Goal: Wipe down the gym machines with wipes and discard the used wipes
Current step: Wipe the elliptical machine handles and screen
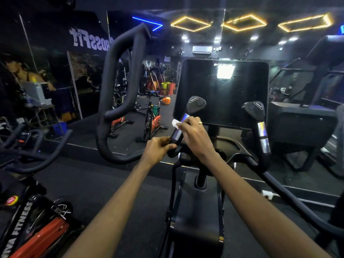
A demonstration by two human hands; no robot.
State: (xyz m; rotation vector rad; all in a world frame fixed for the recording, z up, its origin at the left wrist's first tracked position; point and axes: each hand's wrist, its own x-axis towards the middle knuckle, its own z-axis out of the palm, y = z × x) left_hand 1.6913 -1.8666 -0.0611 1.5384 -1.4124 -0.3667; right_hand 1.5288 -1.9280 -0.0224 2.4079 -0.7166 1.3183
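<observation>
Wipe (175, 123) sits pinched under the right hand (195, 135), pressed on the handle (176, 135). Left hand (158, 148) grips the handle lower down, fingers curled.

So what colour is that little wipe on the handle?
White. The small crumpled wipe shows best in the head view.

Both bare forearms reach from the near edge toward the far middle, converging. The left hand (158, 148) lies lower and nearer, back turned up, fingers curled, thumb and fingertips pinching the lower end of a handle (176, 135). The right hand (194, 135), just beside it on the right and slightly farther, presses a wipe (175, 123) round the same handle, fingers curled over it.
</observation>
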